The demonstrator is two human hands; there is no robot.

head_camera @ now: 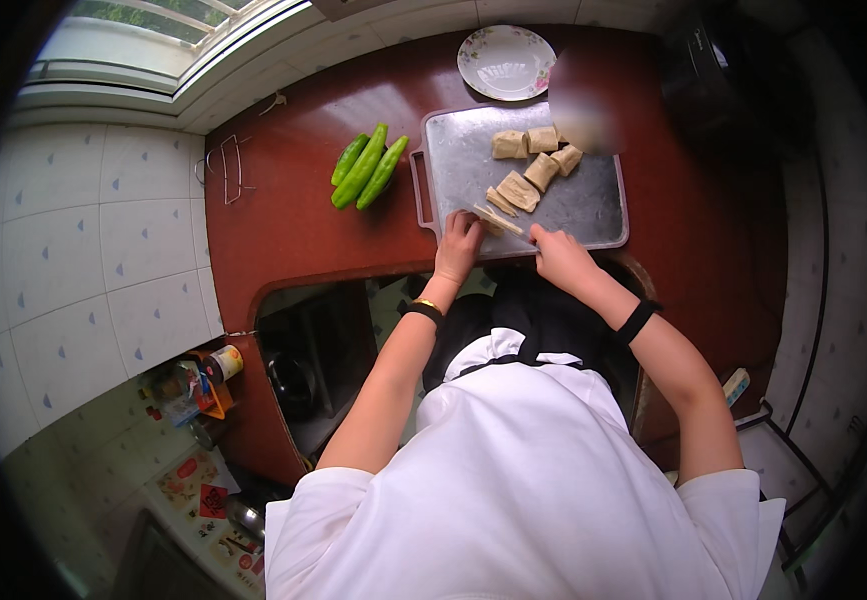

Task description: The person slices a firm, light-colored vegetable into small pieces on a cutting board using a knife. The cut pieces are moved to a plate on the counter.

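Note:
A metal-faced cutting board (463,150) with a handle at its left side lies on the red-brown counter. My right hand (559,253) is closed on a knife (504,222) at the board's near edge. Beside the blade, my left hand (461,234) presses with bent fingers on a pale tan piece, mostly hidden by hand and knife. Thin strips lie along the blade. Farther up the board are a sliced piece (518,192), narrow cut strips (501,202) and several chunky rolled pieces (509,145) of the same food, which looks like bean curd.
Green peppers (360,174) lie left of the board. A floral white plate (507,63) stands behind it, beside a blurred patch. A wire rack (233,169) is at the left, a black appliance (726,82) at the back right. The counter's curved edge (328,276) runs before me.

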